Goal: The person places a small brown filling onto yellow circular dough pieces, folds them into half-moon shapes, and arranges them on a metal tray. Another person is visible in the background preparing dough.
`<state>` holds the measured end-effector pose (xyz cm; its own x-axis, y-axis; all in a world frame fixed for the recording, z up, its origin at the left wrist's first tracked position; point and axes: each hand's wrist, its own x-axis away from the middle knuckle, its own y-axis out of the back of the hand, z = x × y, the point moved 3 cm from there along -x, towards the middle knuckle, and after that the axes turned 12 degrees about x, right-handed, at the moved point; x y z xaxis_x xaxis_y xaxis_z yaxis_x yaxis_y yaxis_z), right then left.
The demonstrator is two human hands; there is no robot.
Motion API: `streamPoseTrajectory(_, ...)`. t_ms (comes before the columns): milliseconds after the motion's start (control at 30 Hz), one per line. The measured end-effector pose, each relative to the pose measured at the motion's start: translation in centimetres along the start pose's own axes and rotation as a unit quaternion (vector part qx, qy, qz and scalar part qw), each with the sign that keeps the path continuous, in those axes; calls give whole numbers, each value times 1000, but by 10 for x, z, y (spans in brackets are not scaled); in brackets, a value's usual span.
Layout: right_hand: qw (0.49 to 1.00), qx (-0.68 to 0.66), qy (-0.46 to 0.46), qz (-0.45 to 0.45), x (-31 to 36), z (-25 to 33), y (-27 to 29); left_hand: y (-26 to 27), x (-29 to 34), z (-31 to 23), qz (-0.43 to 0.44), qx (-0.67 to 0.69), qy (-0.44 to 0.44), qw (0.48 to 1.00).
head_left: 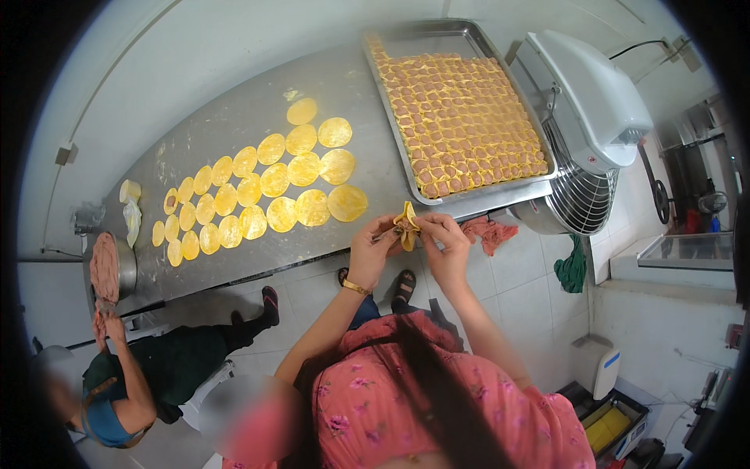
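Observation:
Between my two hands is a dumpling (407, 213), a yellow wrapper gathered around meat filling with its edges standing up. My left hand (370, 250) pinches its left side, and my right hand (445, 246) grips its right side. Both hands are in front of the steel table's (258, 86) near edge. Several round yellow wrappers (347, 203) lie in rows on the table to the left; a small lump of meat (170, 202) sits on one at the far left. Behind my hands, a large metal tray (414, 187) holds dense rows of open-topped meat dumplings (469, 117).
A co-worker's hands (109, 324) are at a metal bowl of pink meat filling (104, 270) on the table's left end. A white mixer (582, 94) with a wire guard stands right of the tray. Pink (489, 233) and green cloths (571, 266) hang near the table's right side.

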<state>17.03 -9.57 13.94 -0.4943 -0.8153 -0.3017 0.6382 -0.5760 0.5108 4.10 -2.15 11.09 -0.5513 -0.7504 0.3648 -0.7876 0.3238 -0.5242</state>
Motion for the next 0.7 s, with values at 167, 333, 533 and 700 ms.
streamPoseTrajectory(167, 954, -225, -189, 56, -2, -21, 0, -5, 3, 6, -15, 75, -31, 997)
streamPoseTrajectory(333, 920, -363, -139, 57, -1, -5, -6, -4, 0, 3, -29, 122, -71, 990)
streamPoseTrajectory(533, 937, -309, -127, 100, -12, -8, -15, 10, 13, -16, 34, 166, -70, 983)
streamPoseTrajectory(700, 956, -216, -123, 158, -17, -15, -29, 30, 7, -26, 14, 48, -79, 996)
